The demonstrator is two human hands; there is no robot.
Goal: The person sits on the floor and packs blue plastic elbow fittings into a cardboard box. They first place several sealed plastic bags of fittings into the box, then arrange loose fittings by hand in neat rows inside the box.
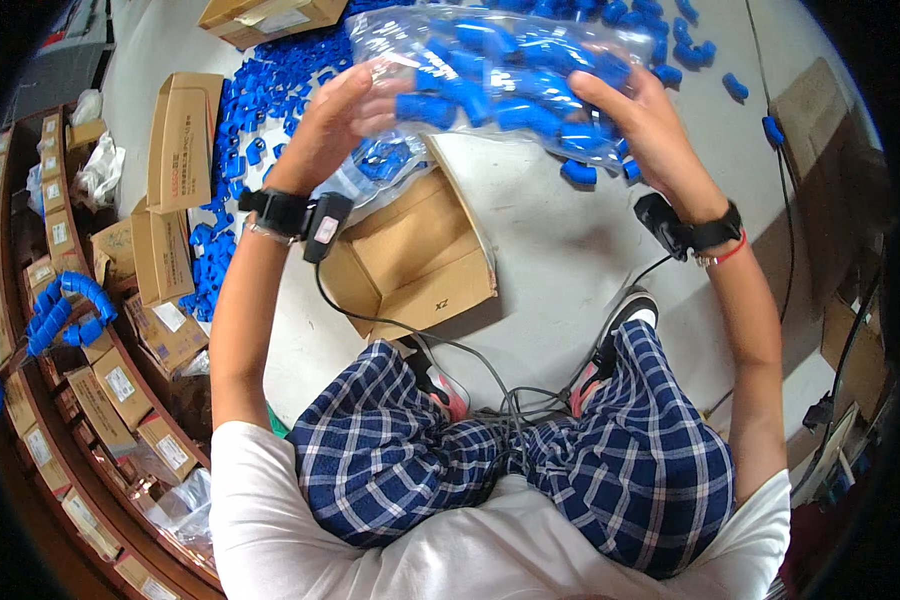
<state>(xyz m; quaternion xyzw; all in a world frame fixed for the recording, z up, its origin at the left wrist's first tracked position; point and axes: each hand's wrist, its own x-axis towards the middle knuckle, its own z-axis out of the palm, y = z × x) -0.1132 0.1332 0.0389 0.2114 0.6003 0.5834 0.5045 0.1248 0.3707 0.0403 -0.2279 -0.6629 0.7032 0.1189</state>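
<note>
A clear plastic bag (487,82) filled with blue plastic pipe elbows is held up between both hands. My left hand (345,112), blurred, grips the bag's left end, its fingers partly behind the film. At the other end, my right hand (630,112) has its thumb on the front of the bag and the other fingers largely hidden. Below the bag stands an open cardboard box (412,255) on the floor. Inside its far end lies another clear bag (379,165) with blue fittings. Two loose blue elbows (578,172) lie just under the held bag's right end.
Many loose blue fittings (251,105) cover the floor (562,247) at left and beyond. An upright cardboard carton (184,142) stands beside them. Shelves of boxes (120,382) line the left. Black cables (487,367) run from my wrists between my shoes. Flat cardboard (817,120) lies at right.
</note>
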